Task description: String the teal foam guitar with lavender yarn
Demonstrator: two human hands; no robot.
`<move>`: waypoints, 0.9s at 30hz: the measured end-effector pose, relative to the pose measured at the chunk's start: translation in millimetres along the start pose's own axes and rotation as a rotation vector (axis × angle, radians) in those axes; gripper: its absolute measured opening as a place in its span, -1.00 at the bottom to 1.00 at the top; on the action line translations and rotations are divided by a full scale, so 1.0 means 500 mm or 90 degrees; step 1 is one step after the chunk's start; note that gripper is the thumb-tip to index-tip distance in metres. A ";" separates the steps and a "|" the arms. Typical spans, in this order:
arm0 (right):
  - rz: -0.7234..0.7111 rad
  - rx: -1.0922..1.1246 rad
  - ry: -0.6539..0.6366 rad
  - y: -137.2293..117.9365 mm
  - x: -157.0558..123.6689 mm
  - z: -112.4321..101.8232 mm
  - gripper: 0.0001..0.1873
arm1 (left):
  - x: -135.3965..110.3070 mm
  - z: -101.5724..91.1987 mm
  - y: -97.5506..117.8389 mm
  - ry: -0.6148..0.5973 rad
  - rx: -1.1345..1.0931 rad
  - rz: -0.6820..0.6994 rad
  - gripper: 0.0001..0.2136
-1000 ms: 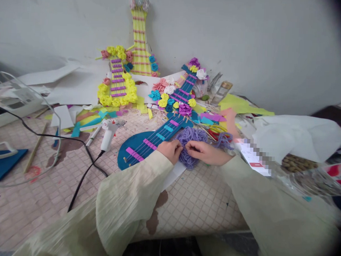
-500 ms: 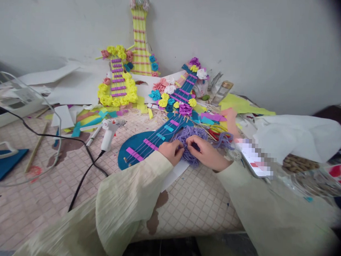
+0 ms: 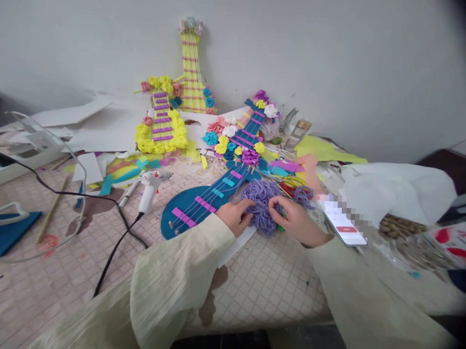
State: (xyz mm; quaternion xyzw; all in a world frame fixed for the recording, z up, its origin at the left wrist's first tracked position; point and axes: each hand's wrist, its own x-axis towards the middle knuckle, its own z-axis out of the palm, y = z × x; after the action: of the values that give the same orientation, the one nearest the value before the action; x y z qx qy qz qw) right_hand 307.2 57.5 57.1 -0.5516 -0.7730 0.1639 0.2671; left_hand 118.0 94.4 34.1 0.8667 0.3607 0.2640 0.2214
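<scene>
A loose heap of purple yarn (image 3: 263, 198) lies on the table between my two hands. My left hand (image 3: 235, 215) is at its near left side, thumb and fingers pinched on yarn. On the right side of the heap, my right hand (image 3: 290, 217) pinches at the yarn as well, its fingers curled. The strand between the hands is too fine to make out. Left of the yarn lies a blue paper guitar (image 3: 189, 208) with purple and light-blue strips and thin strings; my left forearm covers part of its lower edge. A white paper piece (image 3: 236, 248) shows under my left wrist.
A white glue gun (image 3: 149, 189) with a black cord stands to the left. Finished paper guitars (image 3: 161, 116) with crepe flowers lean at the back. A phone (image 3: 346, 224), scissors (image 3: 294, 181), a glass jar (image 3: 298, 133) and plastic bags (image 3: 404, 193) lie right.
My right hand has moved right, away from my left hand, widening the gap over the yarn. The whole view has shifted slightly as the head tilted up.
</scene>
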 end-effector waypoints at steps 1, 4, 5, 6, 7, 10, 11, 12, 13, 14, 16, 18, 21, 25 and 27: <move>0.014 0.027 -0.006 -0.001 -0.006 -0.007 -0.92 | 0.000 -0.002 0.001 0.007 -0.016 0.016 -0.75; 0.045 0.123 -0.020 -0.008 -0.019 -0.032 -0.85 | 0.000 -0.014 0.012 0.045 -0.069 0.069 -0.76; 0.048 0.150 -0.023 -0.013 -0.023 -0.042 -0.83 | -0.002 -0.019 0.018 0.058 -0.087 0.087 -0.75; 0.049 0.171 -0.029 -0.018 -0.027 -0.054 -0.82 | -0.004 -0.026 0.025 0.070 -0.104 0.105 -0.74; 0.050 0.188 -0.039 -0.025 -0.031 -0.066 -0.81 | -0.007 -0.032 0.032 0.077 -0.117 0.122 -0.73; 0.050 0.220 -0.059 -0.050 -0.054 -0.112 -0.77 | -0.022 -0.049 0.055 0.076 -0.139 0.165 -0.73; 0.049 0.225 -0.059 -0.058 -0.064 -0.128 -0.76 | -0.029 -0.053 0.062 0.071 -0.142 0.181 -0.76; 0.045 0.229 -0.060 -0.065 -0.076 -0.143 -0.75 | -0.037 -0.056 0.068 0.064 -0.146 0.200 -0.79; 0.040 0.232 -0.065 -0.072 -0.089 -0.157 -0.74 | -0.044 -0.058 0.074 0.058 -0.150 0.218 -0.81; 0.034 0.233 -0.076 -0.076 -0.102 -0.169 -0.73 | -0.050 -0.059 0.078 0.052 -0.154 0.233 -0.82; 0.018 0.221 -0.107 -0.081 -0.124 -0.185 -0.72 | -0.061 -0.059 0.085 0.045 -0.158 0.247 -0.82; 0.007 0.179 -0.116 -0.081 -0.139 -0.189 -0.73 | -0.068 -0.056 0.088 0.045 -0.155 0.244 -0.81; 0.028 0.125 -0.069 -0.077 -0.146 -0.177 -0.77 | -0.074 -0.051 0.088 0.044 -0.141 0.236 -0.81; 0.144 0.156 -0.035 -0.069 -0.144 -0.152 -0.74 | -0.075 -0.043 0.085 0.002 -0.128 0.201 -0.79; 0.182 0.167 -0.047 -0.065 -0.145 -0.147 -0.71 | -0.078 -0.043 0.084 -0.022 -0.123 0.197 -0.80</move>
State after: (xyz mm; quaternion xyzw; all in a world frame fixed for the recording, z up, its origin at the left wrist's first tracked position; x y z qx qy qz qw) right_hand 344.0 -24.8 117.3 -0.6098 -0.6682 0.3192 0.2824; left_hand 103.0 42.7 63.1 0.8909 0.1918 0.3136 0.2667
